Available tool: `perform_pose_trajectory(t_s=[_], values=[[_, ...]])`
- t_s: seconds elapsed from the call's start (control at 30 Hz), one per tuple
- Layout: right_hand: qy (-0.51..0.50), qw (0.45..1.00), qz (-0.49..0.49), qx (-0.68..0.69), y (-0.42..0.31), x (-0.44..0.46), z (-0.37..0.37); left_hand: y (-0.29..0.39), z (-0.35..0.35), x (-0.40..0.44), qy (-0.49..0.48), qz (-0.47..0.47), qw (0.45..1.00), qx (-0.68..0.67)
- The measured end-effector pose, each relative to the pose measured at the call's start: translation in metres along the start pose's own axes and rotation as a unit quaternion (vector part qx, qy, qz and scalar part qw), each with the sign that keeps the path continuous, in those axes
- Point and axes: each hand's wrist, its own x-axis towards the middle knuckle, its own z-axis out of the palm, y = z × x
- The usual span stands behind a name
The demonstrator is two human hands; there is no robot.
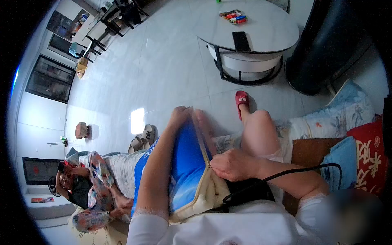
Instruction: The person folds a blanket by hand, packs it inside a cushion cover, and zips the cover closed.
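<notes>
Across my lap lies a blue zippered cover with white lettering on its left side. Cream-coloured soft material shows at its near opening. My left hand is closed on the cover's far edge, at the far end of the zipper. Lower down, my right hand pinches the zipper where its two edges meet; the pull itself is hidden by the fingers. A black cord loops over my right forearm.
Ahead stands a round white table with a black phone and several colourful small packets. Another person reclines on the seat at left. Sandals lie on the floor. A red cushion and light-blue cloth are at right.
</notes>
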Motion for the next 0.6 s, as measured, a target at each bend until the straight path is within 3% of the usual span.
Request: perform_pose_trajectory(t_s=[0.3, 0.33, 0.37, 0.43, 0.47, 0.5, 0.6], values=[[0.059, 0.998, 0.031, 0.004, -0.007, 0.006, 0.0, 0.0, -0.016, 0.011, 0.009, -0.068, 0.998, 0.0], [0.056, 0.998, 0.04, 0.014, -0.009, 0.007, 0.0, -0.037, -0.007, 0.031, 0.071, 0.081, 0.979, 0.172], [0.055, 0.998, 0.04, 0.015, -0.013, 0.006, 0.002, -0.062, -0.009, 0.041, 0.131, 0.225, 0.906, 0.335], [0.032, 0.999, 0.039, 0.023, -0.021, 0.002, 0.003, -0.078, -0.025, 0.033, 0.209, 0.019, 0.952, 0.222], [0.023, 0.999, 0.039, 0.024, -0.021, 0.0, 0.002, -0.047, -0.042, 0.005, 0.15, 0.034, 0.965, 0.21], [0.041, 0.995, 0.078, 0.047, -0.018, 0.001, 0.003, -0.054, -0.044, 0.007, 0.11, -0.092, 0.989, 0.043], [0.051, 0.989, 0.119, 0.073, -0.013, 0.008, -0.002, 0.017, -0.061, -0.055, 0.091, 0.033, 0.995, -0.021]])
